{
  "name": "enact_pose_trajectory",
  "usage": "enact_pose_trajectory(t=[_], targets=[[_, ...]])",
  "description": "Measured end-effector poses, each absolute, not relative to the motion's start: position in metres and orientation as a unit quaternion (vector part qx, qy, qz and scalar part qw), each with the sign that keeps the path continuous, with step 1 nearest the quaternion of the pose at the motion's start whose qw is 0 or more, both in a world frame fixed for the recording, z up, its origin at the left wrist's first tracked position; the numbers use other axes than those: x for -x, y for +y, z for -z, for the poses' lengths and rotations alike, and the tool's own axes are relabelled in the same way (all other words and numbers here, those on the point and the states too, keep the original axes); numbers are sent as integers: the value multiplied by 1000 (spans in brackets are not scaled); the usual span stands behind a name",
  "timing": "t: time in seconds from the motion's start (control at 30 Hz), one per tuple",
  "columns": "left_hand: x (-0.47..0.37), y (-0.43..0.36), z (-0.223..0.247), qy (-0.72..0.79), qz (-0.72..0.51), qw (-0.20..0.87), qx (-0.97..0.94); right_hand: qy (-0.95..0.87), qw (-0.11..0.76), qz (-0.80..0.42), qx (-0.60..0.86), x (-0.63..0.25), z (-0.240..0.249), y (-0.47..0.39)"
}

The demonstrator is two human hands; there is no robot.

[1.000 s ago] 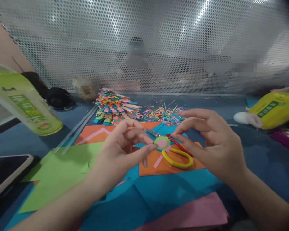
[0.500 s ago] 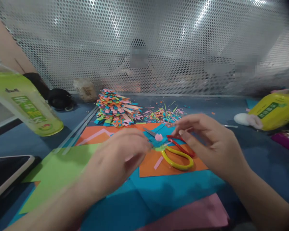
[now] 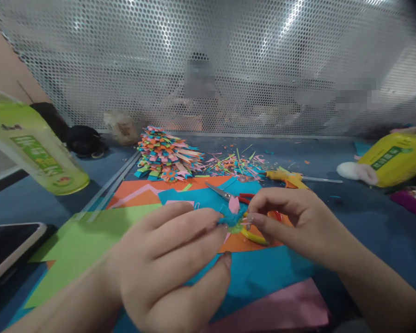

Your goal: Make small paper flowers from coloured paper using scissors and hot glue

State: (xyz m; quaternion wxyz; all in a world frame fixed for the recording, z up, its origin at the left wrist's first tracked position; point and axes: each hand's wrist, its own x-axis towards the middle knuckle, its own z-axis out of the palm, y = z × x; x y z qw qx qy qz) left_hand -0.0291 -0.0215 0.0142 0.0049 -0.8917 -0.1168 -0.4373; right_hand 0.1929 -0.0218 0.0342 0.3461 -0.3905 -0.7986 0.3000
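My left hand [image 3: 173, 254] reaches in from the left, its fingertips closed on the edge of a small crumpled blue paper piece [image 3: 231, 217]. Opposite it, the thumb and forefinger of my right hand [image 3: 294, 222] pinch the other side of the same small cluster. A pink paper petal [image 3: 234, 204] stands up just behind the blue piece, and a bit of light green shows below. Under my hands lie scissors [image 3: 217, 190] with red and yellow handles, partly hidden by my right hand, on orange paper [image 3: 253, 247] and blue paper [image 3: 249, 273].
Behind stands a multicoloured paper tree [image 3: 164, 155] beside a heap of paper scraps [image 3: 237, 163]. A yellow glue gun [image 3: 282, 176] lies behind my right hand. Green bottle [image 3: 45, 148], phone [image 3: 14, 249] and green sheets [image 3: 79, 249] are left; a yellow packet [image 3: 398, 157] is right.
My right hand has come down and inward to the small paper cluster. My left fingers have moved forward to it too. The glue gun, formerly hidden by my right hand, now shows.
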Motion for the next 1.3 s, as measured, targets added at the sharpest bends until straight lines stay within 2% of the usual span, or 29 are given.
enact_pose_trajectory(t=[0.17,0.33,0.57,0.77,0.97,1.1,1.13,1.2,1.3], targets=[[27,-26,-13,-119,399,125,900,-799,352,-283,397,-194,-34,-22],[29,-23,-14,-121,406,53,904,-799,360,-270,400,-196,-34,-21],[27,-24,-17,-101,382,179,901,-805,355,-252,403,-195,-36,-21],[27,-23,-15,-123,412,66,901,-805,327,-277,410,-197,-36,-21],[16,-39,-9,-169,401,144,888,-799,319,-289,419,-197,-35,-20],[17,-38,-10,-186,386,138,893,-793,325,-296,421,-198,-36,-20],[19,-36,-11,-197,386,128,892,-790,329,-302,419,-198,-36,-20],[24,-29,-14,-123,381,99,911,-783,332,-325,414,-199,-36,-20],[30,-21,-15,-137,427,-11,894,-771,317,-363,415,-199,-36,-20]])
